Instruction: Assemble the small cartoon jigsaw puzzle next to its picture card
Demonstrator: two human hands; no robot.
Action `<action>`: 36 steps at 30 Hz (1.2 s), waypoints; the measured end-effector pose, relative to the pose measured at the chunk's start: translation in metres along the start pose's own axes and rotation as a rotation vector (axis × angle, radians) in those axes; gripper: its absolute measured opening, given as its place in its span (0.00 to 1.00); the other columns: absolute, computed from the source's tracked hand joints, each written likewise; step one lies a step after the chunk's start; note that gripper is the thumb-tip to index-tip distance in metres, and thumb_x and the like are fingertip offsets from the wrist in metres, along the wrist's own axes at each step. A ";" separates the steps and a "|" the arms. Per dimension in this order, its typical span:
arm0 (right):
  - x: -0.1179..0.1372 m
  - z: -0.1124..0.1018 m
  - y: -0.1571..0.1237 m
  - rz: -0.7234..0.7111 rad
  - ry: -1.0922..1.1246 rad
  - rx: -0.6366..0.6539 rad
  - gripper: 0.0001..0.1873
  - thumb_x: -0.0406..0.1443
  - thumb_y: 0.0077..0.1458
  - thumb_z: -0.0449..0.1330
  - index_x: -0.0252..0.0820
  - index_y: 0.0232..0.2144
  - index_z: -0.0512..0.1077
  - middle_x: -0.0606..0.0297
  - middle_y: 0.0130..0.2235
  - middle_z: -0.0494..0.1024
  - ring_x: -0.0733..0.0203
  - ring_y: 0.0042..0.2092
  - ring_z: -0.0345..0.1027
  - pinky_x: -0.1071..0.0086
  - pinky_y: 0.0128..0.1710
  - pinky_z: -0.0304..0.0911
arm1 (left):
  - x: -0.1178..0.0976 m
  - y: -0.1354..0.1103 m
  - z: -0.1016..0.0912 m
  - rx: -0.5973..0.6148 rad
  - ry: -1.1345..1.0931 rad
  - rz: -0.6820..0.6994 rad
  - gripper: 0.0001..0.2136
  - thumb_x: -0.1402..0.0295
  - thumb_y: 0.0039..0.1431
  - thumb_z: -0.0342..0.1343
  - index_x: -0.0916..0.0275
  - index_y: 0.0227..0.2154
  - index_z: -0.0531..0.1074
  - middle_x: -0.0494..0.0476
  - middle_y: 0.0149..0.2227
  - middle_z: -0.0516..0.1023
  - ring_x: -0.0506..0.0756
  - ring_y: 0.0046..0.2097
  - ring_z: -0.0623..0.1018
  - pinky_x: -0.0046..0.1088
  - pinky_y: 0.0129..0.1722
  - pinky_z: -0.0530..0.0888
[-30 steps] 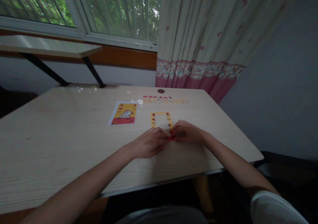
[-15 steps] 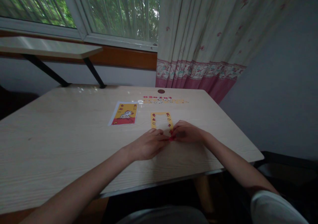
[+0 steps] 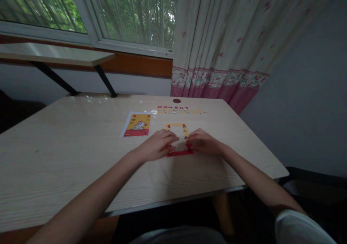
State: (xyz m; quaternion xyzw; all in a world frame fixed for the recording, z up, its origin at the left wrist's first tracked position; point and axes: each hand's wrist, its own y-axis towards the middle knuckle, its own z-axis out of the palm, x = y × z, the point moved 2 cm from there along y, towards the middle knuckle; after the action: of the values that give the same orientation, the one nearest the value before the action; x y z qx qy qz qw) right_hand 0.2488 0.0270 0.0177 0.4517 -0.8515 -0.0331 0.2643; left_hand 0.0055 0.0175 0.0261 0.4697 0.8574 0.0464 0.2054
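Observation:
A partly joined jigsaw puzzle lies on the table as a rectangular border, yellow at the top and red along the bottom, with bare wood inside it. My left hand is over its left side, fingers apart and hiding most of that edge. At the lower right corner, the bent fingers of my right hand touch the border, loosely apart. Left of the puzzle is a reference picture of a white cartoon animal on yellow and red. Loose puzzle pieces lie in rows farther back, red ones behind yellow and white ones.
The pale wooden table has a round dark cable hole cover near its back edge. A raised shelf on black brackets stands at the back left. A curtain hangs behind the table, beside a window.
My left hand has moved away from the lower right corner, up and left to the border's left side. The red bottom strip now shows. My right hand has stayed near the corner.

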 end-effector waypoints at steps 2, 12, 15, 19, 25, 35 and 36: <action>-0.010 0.004 -0.001 0.054 -0.069 -0.034 0.22 0.47 0.57 0.55 0.45 0.51 0.68 0.56 0.52 0.71 0.55 0.54 0.63 0.58 0.53 0.57 | 0.016 -0.002 0.001 -0.007 0.060 -0.089 0.19 0.60 0.63 0.48 0.61 0.55 0.62 0.64 0.56 0.67 0.62 0.57 0.66 0.44 0.54 0.64; -0.024 0.013 0.005 0.352 -0.210 0.221 0.52 0.59 0.47 0.56 0.42 0.65 0.43 0.54 0.66 0.46 0.43 0.66 0.37 0.45 0.62 0.35 | 0.035 -0.002 0.019 0.196 0.152 -0.292 0.45 0.43 0.54 0.47 0.75 0.63 0.43 0.77 0.65 0.45 0.68 0.65 0.49 0.47 0.61 0.54; -0.022 0.013 0.006 0.355 -0.202 0.237 0.52 0.60 0.47 0.56 0.42 0.65 0.44 0.55 0.67 0.45 0.43 0.66 0.37 0.44 0.63 0.34 | 0.038 -0.002 0.020 0.215 0.189 -0.298 0.45 0.42 0.53 0.46 0.73 0.63 0.43 0.75 0.65 0.44 0.67 0.66 0.48 0.48 0.61 0.52; -0.022 0.013 0.005 0.368 -0.205 0.224 0.52 0.60 0.46 0.57 0.41 0.65 0.46 0.55 0.66 0.48 0.43 0.66 0.40 0.44 0.63 0.35 | 0.043 -0.005 0.022 0.216 0.195 -0.283 0.45 0.43 0.53 0.47 0.72 0.64 0.43 0.75 0.65 0.43 0.67 0.66 0.48 0.46 0.61 0.52; -0.025 0.011 0.011 0.364 -0.213 0.205 0.48 0.57 0.52 0.53 0.40 0.65 0.43 0.53 0.66 0.46 0.44 0.66 0.37 0.45 0.63 0.36 | 0.044 -0.006 0.022 0.144 0.175 -0.215 0.43 0.44 0.54 0.48 0.70 0.63 0.43 0.77 0.65 0.47 0.68 0.65 0.50 0.46 0.60 0.54; -0.023 0.013 0.015 0.361 -0.226 0.243 0.45 0.58 0.54 0.50 0.40 0.65 0.45 0.56 0.66 0.46 0.44 0.66 0.40 0.44 0.62 0.36 | 0.041 -0.002 0.018 0.208 0.148 -0.257 0.44 0.44 0.54 0.48 0.73 0.63 0.44 0.79 0.64 0.46 0.68 0.65 0.50 0.47 0.60 0.54; -0.023 0.013 0.015 0.364 -0.229 0.242 0.45 0.58 0.53 0.50 0.40 0.65 0.45 0.56 0.66 0.47 0.44 0.66 0.40 0.45 0.62 0.36 | 0.041 -0.001 0.018 0.213 0.144 -0.258 0.44 0.44 0.54 0.48 0.74 0.62 0.45 0.79 0.64 0.46 0.68 0.65 0.50 0.47 0.60 0.54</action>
State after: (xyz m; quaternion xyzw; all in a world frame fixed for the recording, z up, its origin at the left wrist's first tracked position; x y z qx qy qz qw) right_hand 0.2417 0.0515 0.0014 0.3127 -0.9409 0.0663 0.1118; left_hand -0.0081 0.0483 -0.0028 0.3703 0.9231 -0.0378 0.0966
